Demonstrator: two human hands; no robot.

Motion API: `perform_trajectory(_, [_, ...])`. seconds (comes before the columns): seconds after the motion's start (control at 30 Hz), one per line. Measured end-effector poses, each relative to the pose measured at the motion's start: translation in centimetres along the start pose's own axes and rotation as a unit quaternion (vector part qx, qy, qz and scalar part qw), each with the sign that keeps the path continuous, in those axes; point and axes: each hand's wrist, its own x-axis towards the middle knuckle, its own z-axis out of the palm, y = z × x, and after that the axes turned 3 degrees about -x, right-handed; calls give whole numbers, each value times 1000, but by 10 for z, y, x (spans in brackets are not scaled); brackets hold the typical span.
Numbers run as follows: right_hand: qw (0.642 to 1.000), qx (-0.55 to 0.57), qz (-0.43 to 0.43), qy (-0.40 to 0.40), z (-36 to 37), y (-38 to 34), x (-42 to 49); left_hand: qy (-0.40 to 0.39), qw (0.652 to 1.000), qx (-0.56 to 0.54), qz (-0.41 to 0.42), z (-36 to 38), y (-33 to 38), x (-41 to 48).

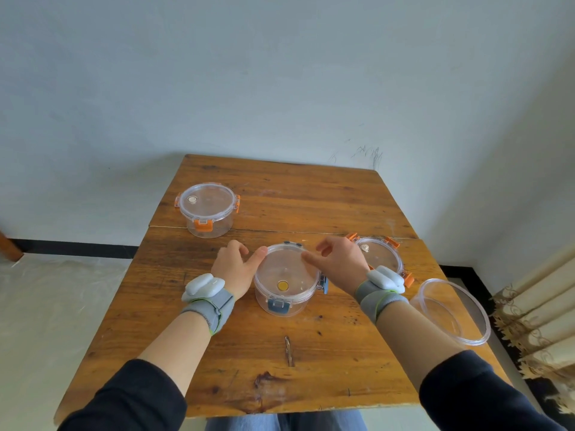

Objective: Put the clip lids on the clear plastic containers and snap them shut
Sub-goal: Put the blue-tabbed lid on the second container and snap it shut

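Note:
A clear round container with a blue-clip lid (284, 279) stands at the table's middle; its front clip is folded down. My left hand (238, 265) touches the lid's left rim with the thumb, fingers curled. My right hand (337, 259) rests its fingers on the lid's right rim. At the far left stands a container with an orange-clip lid (207, 209), its clips down. An orange-clip lid (381, 255) lies flat behind my right wrist with its clips flared outward. An open clear container (454, 312) with no lid sits at the right edge.
The wooden table (280, 362) has a seam across its middle and a dark crack near the front. A curtain (538, 331) hangs at the right. The wall stands close behind the table.

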Motion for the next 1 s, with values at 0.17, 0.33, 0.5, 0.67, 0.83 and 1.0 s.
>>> perform_trajectory(0.17, [998, -69, 6, -10, -9, -1, -15, 43, 994, 84, 53, -4, 6, -3])
perform_trajectory(0.33, [992, 29, 63, -103, 1, 7, -26, 2, 996, 42, 74, -10, 6, -6])
perform_trajectory(0.5, [989, 55, 99, -95, 4, 7, -28, -18, 996, 35, 81, -15, 1, -9])
perform_trajectory(0.67, [991, 38, 104, -79, 3, 8, -28, 24, 995, 60, 76, -11, 1, -14])
perform_trajectory(0.83, [998, -11, 66, -9, -1, -3, -35, 68, 981, 170, 71, -15, 12, -18])
perform_trajectory(1.0, [995, -18, 94, 5, 4, -14, -37, 45, 977, 205, 42, -15, 24, -22])
